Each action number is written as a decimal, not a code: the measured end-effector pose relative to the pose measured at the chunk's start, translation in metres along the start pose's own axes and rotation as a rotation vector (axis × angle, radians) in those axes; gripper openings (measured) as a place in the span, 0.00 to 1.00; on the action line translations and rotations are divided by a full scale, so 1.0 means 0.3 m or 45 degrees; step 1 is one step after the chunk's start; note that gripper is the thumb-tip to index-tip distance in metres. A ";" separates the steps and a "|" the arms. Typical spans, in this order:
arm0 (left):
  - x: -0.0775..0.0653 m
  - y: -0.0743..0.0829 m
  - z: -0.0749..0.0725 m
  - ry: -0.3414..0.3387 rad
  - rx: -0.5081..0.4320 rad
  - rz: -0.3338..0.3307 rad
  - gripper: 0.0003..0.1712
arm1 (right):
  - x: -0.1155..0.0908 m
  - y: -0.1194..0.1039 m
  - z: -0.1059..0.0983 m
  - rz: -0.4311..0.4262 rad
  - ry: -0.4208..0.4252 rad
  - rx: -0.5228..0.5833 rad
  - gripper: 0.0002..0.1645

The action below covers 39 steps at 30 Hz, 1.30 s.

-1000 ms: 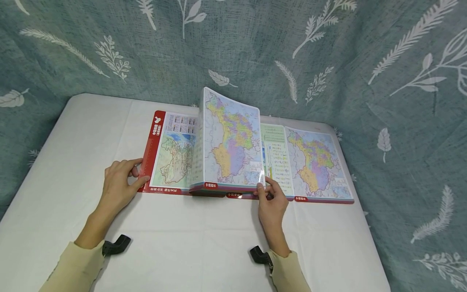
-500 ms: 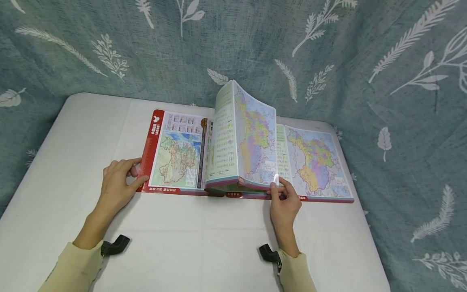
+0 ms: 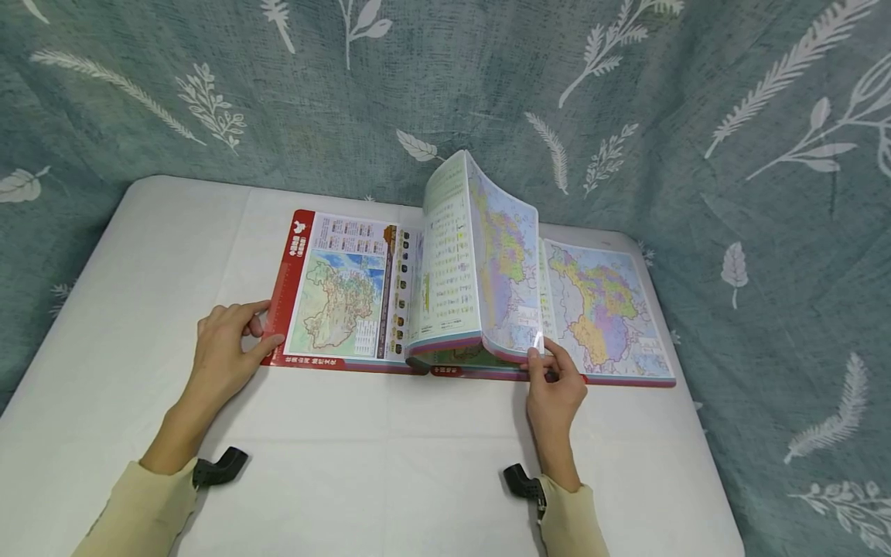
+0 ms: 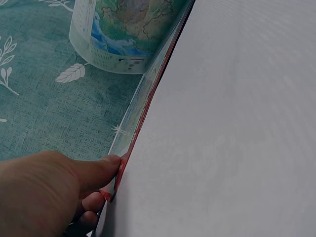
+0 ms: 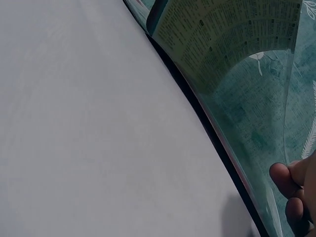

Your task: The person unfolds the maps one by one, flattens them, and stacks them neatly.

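Note:
A laminated folding map (image 3: 341, 309) with a red left border lies spread across the table, showing coloured maps of China. Its middle panel (image 3: 445, 271) stands raised and bent, with text on one face and a map on the other. My left hand (image 3: 226, 348) pinches the red lower-left edge between thumb and fingers; in the left wrist view the thumb (image 4: 106, 168) lies on top. The lower right corner of the raised panel is pinched by my right hand (image 3: 555, 391). In the right wrist view, fingertips (image 5: 281, 177) hold the panel's thin edge.
A white-covered table (image 3: 390, 480) lies beneath the map. Behind and to the right hangs a teal curtain (image 3: 487, 93) with white leaf prints. The flat right panel (image 3: 599, 309) reaches near the table's right side. A black device (image 3: 221, 466) sits at each wrist.
My right hand has moved right with the raised panel's corner, swinging the panel over and uncovering more of the left part. The left hand has stayed put on the red edge.

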State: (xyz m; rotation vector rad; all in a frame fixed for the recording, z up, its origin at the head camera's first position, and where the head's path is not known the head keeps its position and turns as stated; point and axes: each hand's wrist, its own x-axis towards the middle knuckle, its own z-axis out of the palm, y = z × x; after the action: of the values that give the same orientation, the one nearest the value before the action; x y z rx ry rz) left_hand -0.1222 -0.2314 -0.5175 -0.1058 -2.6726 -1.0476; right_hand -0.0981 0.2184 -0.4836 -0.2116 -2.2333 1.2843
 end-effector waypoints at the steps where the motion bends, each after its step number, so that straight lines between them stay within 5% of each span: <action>1: 0.000 -0.001 0.001 0.000 0.001 0.000 0.33 | 0.001 0.003 -0.003 0.001 0.003 -0.002 0.15; 39: 0.001 -0.003 -0.004 -0.030 -0.003 -0.033 0.34 | 0.056 0.099 -0.116 0.215 0.191 0.098 0.14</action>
State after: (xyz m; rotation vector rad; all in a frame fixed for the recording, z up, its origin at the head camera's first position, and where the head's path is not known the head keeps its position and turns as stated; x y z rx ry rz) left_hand -0.1222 -0.2328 -0.5171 -0.0853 -2.7008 -1.0639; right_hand -0.0975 0.2670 -0.4884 -0.4608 -2.0712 1.3908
